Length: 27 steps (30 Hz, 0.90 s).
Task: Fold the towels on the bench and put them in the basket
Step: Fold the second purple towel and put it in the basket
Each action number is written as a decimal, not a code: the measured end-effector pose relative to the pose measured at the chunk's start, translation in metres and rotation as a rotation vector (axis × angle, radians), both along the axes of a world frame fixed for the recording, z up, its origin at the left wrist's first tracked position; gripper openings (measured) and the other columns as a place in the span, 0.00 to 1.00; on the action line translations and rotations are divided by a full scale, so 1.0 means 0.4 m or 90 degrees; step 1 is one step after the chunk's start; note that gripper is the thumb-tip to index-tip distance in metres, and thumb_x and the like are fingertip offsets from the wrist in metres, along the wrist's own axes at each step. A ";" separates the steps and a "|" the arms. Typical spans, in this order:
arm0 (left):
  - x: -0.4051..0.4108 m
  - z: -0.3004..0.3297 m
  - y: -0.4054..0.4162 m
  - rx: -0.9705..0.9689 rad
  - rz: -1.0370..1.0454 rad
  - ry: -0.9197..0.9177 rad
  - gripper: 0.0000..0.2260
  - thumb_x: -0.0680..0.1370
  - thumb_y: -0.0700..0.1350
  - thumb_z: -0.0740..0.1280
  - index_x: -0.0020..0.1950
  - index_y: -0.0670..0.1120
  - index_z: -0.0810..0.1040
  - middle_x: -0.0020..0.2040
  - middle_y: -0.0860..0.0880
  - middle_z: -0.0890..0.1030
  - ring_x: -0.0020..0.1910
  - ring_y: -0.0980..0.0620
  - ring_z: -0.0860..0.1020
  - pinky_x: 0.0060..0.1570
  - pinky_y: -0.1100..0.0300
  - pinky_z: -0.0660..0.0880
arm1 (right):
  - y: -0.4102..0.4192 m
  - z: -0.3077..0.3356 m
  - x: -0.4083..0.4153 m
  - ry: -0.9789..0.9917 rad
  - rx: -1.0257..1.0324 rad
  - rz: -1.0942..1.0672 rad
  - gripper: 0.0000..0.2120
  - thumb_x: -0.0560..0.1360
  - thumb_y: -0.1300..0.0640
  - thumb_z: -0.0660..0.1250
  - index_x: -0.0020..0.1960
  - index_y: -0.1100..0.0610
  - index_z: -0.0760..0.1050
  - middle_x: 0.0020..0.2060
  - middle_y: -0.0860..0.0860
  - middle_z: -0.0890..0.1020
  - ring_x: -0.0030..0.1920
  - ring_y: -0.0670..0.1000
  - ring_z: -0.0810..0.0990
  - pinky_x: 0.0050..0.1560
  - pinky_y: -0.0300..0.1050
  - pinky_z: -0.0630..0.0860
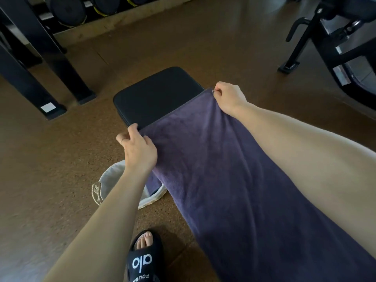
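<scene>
both hands, left (138, 147) and right (227, 98), pinch the purple towel's (213, 159) far corners over the black surface (154, 96); the basket (105, 186) apparently holds another towel.

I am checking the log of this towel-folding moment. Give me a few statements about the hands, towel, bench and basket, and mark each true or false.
1. Both hands pinch corners of the dark purple terry towel. True: left hand, right hand.
2. The towel is folded into a small square. False: it is spread long over the black padded bench.
3. The white fabric basket sits on the bench. False: it stands on the brown floor beside it.
4. A purple towel already lies in the basket. True.
</scene>
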<state>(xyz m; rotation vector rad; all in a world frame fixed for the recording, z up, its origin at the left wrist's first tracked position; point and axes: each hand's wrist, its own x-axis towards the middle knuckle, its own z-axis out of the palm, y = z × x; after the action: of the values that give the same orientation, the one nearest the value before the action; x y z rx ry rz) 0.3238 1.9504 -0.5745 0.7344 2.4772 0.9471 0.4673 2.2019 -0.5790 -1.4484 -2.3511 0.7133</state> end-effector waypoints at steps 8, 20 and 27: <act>-0.008 0.004 -0.001 -0.006 0.065 -0.034 0.22 0.85 0.43 0.53 0.79 0.49 0.57 0.76 0.36 0.62 0.70 0.35 0.68 0.68 0.47 0.65 | -0.033 0.013 0.016 -0.089 0.150 -0.030 0.12 0.84 0.54 0.59 0.65 0.56 0.71 0.60 0.57 0.76 0.57 0.58 0.78 0.54 0.52 0.76; 0.103 -0.003 -0.045 -0.243 -0.298 0.270 0.32 0.83 0.65 0.51 0.84 0.56 0.47 0.84 0.42 0.43 0.82 0.40 0.43 0.80 0.41 0.44 | -0.287 0.033 0.404 -0.156 -0.144 -0.009 0.28 0.85 0.39 0.46 0.82 0.48 0.55 0.78 0.57 0.66 0.75 0.62 0.67 0.74 0.59 0.65; 0.463 0.097 -0.144 -0.077 -0.653 0.347 0.31 0.75 0.70 0.57 0.66 0.47 0.71 0.64 0.44 0.70 0.64 0.40 0.70 0.65 0.46 0.69 | -0.454 0.093 0.777 -0.201 -0.249 -0.073 0.18 0.85 0.42 0.54 0.57 0.52 0.77 0.57 0.52 0.81 0.53 0.53 0.80 0.51 0.51 0.75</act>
<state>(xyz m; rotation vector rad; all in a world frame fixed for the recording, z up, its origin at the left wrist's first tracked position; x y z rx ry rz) 0.5090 1.8930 -0.5359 2.1194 1.9923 0.2062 0.7780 2.0202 -0.5417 -1.9715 -2.4183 1.0220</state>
